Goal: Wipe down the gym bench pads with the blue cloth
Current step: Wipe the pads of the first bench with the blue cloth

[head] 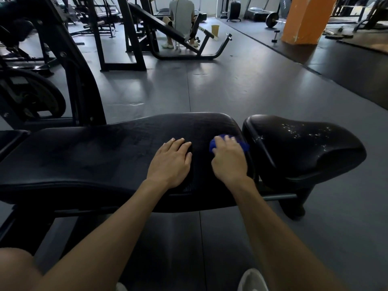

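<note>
While the left hand (171, 162) rests flat, fingers straight, on the long black padded back pad (94, 156), the right hand (228, 159) grips the crumpled blue cloth (243, 145) at that pad's right end. Pad's long axis runs left-right. Beyond the gap, 1 black seat pad (304, 148) shows wet specks. Farther off, 1 seated person (181, 15).

- Blue cloth (243, 145): mostly hidden beneath the right hand (228, 160); only its edges show.
- Right hand fingertips: motion-blurred.
- Long bench pad (94, 156): cut off at the left edge.
- Seated person (181, 15): head cropped by the top edge.
</note>
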The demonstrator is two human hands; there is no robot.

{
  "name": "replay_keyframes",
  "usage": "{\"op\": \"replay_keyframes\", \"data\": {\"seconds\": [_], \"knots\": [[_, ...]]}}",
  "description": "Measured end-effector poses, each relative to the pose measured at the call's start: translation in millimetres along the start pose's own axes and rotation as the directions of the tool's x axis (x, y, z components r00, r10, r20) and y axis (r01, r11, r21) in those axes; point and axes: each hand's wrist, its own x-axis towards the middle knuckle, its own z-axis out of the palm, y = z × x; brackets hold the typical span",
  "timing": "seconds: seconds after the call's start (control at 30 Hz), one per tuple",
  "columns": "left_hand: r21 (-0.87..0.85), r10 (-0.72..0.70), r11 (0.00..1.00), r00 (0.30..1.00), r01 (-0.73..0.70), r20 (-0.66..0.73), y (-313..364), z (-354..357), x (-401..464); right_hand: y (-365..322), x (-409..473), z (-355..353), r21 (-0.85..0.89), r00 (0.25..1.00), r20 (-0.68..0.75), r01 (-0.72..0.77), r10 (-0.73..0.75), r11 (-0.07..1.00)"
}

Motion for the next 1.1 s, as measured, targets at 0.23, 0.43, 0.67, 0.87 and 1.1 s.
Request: {"op": "replay_keyframes", "data": {"seconds": [0.23, 0.43, 0.67, 0.87, 1.1], "knots": [[-0.009, 0.018, 1.0, 1.0, -0.018, 0.001, -4.8, 1.2, 0.0, 14.5, -42.1, -1.4, 0.068, 0.946, 0.102, 0.301, -0.306, 0.951], [-0.056, 0.011, 0.998, 1.0, -0.012, -0.023, 0.9, -3.0, -3.3, 35.4, 17.3, -9.3, 0.021, 0.998, 0.052, -0.039, 0.038, 0.999], [-0.123, 0.044, 0.992, 0.998, -0.037, 0.054, -27.4, -18.1, 2.8, -13.5, -14.3, 5.1, 0.157, 0.878, 0.22, 0.399, -0.426, 0.903], [0.069, 0.01, 0.998, 1.0, -0.009, -0.005, -27.3, -11.2, -7.9, 49.2, 54.1, -9.5, 0.022, 0.992, 0.129, 0.012, -0.015, 1.0], [0.056, -0.023, 0.998, 1.0, 0.022, 0.013, -31.2, -16.9, -7.7, -34.2, 7.2, 19.3, 0.053, 0.911, 0.203, 0.355, -0.358, 0.933]]}}
